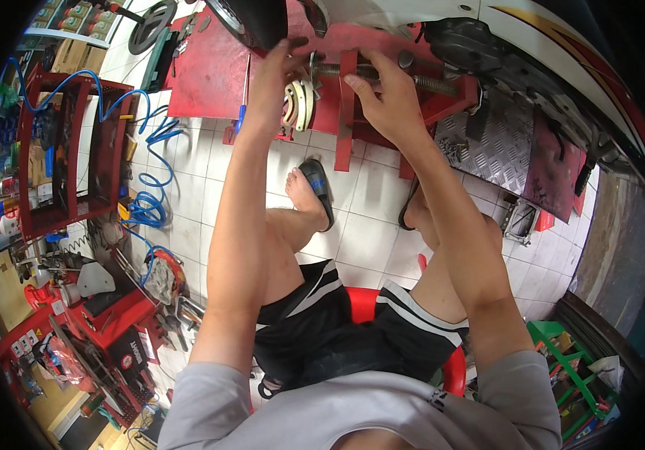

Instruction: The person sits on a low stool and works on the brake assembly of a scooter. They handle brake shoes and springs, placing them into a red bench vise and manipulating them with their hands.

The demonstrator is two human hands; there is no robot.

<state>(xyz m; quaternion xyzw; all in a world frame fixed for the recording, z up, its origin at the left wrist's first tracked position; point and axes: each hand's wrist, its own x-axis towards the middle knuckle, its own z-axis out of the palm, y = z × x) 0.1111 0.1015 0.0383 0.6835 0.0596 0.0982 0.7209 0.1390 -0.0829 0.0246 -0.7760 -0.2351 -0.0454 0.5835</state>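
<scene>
Left hand [273, 79] fingers curled on the near end of the threaded steel rod [382, 73], just above the cream brake shoes [297, 105]. Right hand [386, 97] fingers clamped over the rod's middle, on the red lift stand [217, 75].

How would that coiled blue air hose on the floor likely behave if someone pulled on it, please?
The blue air hose is coiled like a spring, so it would probably stretch, then recoil. It looks thin and light. Loops lie beside the red rack, so it might snag.

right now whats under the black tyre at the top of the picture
The black tyre sits on the red lift platform, with the left hand just below it. The contact patch itself is out of sight.
</scene>
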